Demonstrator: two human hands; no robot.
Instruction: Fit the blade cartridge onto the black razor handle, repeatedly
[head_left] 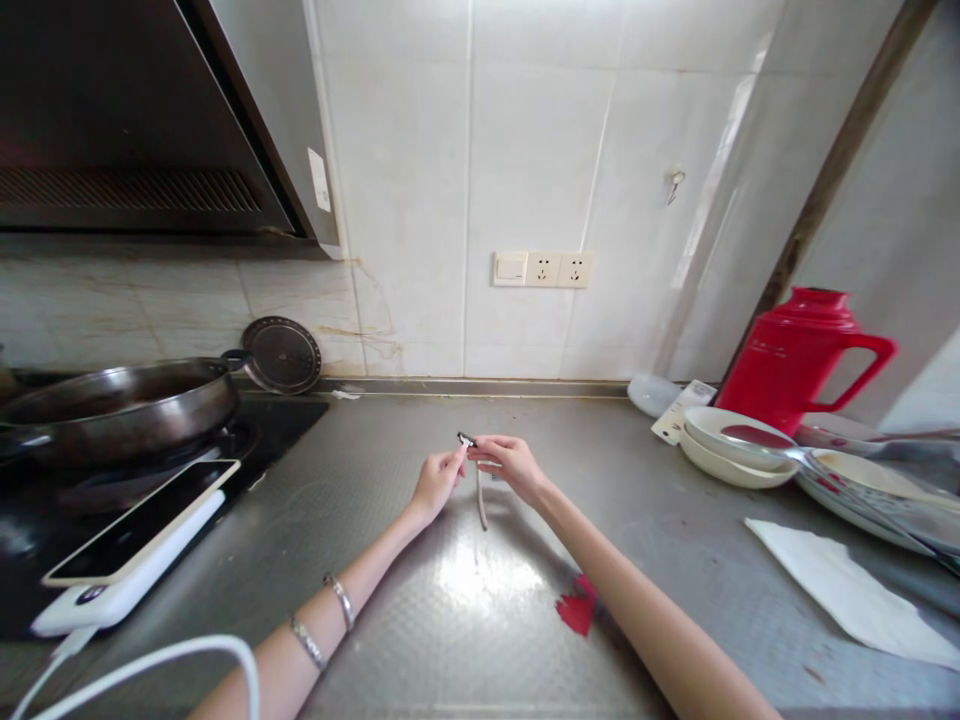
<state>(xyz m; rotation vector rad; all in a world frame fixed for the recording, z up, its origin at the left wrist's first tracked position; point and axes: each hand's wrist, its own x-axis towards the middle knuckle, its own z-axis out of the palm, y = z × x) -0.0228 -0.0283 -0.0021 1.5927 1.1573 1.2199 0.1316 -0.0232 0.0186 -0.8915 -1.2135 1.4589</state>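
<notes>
My left hand [437,482] and my right hand [516,465] meet above the middle of the metal countertop. Between their fingertips is a small black-and-white piece [466,440], pinched from both sides and too small to identify. Just below the right fingers is a thin beige cord-like strip [482,508]; whether it hangs from the hand or lies on the counter I cannot tell. Under my right forearm a crumpled red scrap [576,607] rests on the metal.
Left, a steel pan [150,405] sits on the black stove near a phone [142,522] on a white power bank [131,580] with a cable. Right stand a red thermos [795,355], stacked bowls [731,470], a plate [862,515] and a white paper sheet [847,590].
</notes>
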